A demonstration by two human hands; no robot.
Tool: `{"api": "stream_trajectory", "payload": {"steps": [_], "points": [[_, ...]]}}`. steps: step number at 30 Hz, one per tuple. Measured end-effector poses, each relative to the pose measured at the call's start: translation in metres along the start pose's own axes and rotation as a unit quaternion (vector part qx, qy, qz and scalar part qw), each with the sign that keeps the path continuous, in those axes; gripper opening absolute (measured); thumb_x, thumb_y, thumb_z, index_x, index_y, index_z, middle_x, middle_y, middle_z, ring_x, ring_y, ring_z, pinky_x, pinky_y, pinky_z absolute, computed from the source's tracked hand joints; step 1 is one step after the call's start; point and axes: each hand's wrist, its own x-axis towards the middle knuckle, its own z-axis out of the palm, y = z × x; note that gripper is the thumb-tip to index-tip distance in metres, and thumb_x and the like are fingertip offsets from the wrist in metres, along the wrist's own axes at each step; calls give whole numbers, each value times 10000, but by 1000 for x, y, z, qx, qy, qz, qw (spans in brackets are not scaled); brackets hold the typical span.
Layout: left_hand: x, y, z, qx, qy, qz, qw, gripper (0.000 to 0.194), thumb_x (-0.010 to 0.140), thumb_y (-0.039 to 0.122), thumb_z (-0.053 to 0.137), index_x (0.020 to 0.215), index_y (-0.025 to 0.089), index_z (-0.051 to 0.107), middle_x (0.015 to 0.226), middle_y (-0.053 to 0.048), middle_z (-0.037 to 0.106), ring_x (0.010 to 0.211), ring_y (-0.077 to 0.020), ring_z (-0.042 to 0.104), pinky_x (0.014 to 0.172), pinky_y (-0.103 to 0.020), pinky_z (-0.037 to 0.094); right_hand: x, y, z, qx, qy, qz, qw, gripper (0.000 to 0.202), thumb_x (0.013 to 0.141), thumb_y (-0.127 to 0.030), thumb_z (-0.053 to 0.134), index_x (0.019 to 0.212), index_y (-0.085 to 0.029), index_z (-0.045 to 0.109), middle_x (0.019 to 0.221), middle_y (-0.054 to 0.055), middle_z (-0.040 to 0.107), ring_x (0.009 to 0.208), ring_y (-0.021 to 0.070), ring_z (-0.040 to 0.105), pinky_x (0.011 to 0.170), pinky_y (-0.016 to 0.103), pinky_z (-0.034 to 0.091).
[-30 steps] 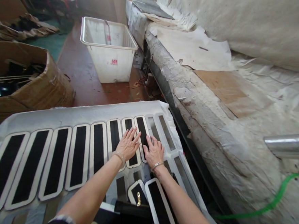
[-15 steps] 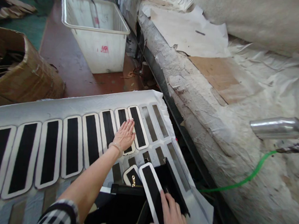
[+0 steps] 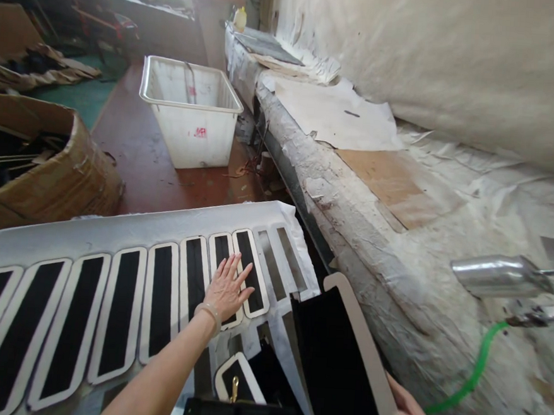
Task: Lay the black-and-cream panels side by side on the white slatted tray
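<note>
My left hand (image 3: 226, 286) lies with its fingers spread over two long rounded panels, black in the middle with cream borders. One of these is the end panel (image 3: 252, 275) of a row on the white-covered table (image 3: 115, 218). At the lower right, my right hand (image 3: 412, 413) grips the edge of a large black panel with a beige border (image 3: 347, 358), raised and tilted close to the camera. Between my hands sit a smaller cream-edged piece (image 3: 241, 379) and a black item with a gold clasp (image 3: 234, 389), partly cut off by the frame.
A white plastic bin (image 3: 191, 135) stands on the floor beyond the table. To its left is a cardboard box (image 3: 90, 169) of dark scraps. A spray gun (image 3: 497, 276) with a green hose (image 3: 477, 370) is at right, by a crusted bench (image 3: 317, 179). A person (image 3: 209, 19) stands far back.
The view has tipped upward, bringing the person into sight. My right hand has moved right, now raising the large beige-edged panel. My left hand stays on the row, fingers spread wider.
</note>
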Motion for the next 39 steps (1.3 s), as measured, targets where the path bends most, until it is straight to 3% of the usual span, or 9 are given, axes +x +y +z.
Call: {"api": "stream_trajectory", "payload": {"steps": [4,7,11,18,23,26,28,34,39], "points": [[0,0,3,-2,-1,0,1000,602,892,567,427,1423,286,392,1554,-114,234,1437,-286,168,1154,-492,202,45,-18,20,11,52,-1,999,742,881,-622,316,1506,-260,146,1403,136,472,1208,283,534,982,477,446],[-1,0,5,-9,-2,1,1000,605,892,564,429,1425,281,390,1556,-112,230,1441,-287,149,1156,-498,189,62,-4,40,-141,85,-59,985,655,889,-560,411,1469,-281,291,1537,107,252,1357,280,348,1093,486,325],[0,-1,7,-14,0,1,1000,604,898,553,423,1433,274,377,1561,-111,217,1444,-289,136,1159,-504,173,61,8,55,-330,-31,-166,929,442,957,-257,346,1378,-330,455,1593,27,47,1379,245,310,1114,435,315],[0,-1,9,-7,2,3,1000,602,898,566,412,1432,291,376,1560,-73,237,1448,-280,120,1164,-496,182,117,-27,58,-665,-103,-292,679,869,707,65,469,1455,-342,297,1475,133,386,1186,319,507,971,556,395],[-1,-1,6,-11,3,4,1000,594,901,566,404,1431,301,373,1556,-60,250,1444,-282,142,1160,-501,202,146,-54,30,-603,-248,-425,628,868,608,-127,591,1436,-232,350,1349,140,509,1264,311,426,1089,579,198],[-1,0,4,-7,5,3,1000,588,901,567,402,1427,304,381,1549,-64,268,1435,-284,181,1148,-502,237,142,-79,8,-600,-258,-468,596,769,666,-291,581,1407,-182,404,1165,145,587,1061,304,539,1018,585,297],[-1,0,3,-6,7,5,1000,584,908,551,398,1430,289,376,1554,-69,250,1434,-294,180,1141,-514,246,139,-98,-2,-609,-203,-461,612,717,728,-377,565,1401,-176,415,1117,139,587,984,284,557,927,513,408],[2,-2,2,-7,1,44,999,593,928,507,376,1444,215,347,1544,-40,269,1424,-255,230,1152,-490,256,156,-139,8,-447,149,-328,818,724,738,-415,591,1364,-97,414,1159,121,508,1001,227,571,911,345,481],[4,-3,1,-6,-1,53,999,604,929,516,372,1443,200,347,1541,-49,280,1420,-249,243,1137,-459,298,182,-138,49,-400,227,-290,839,734,721,-413,626,1357,-128,397,1143,112,493,983,245,580,895,370,493]]}}
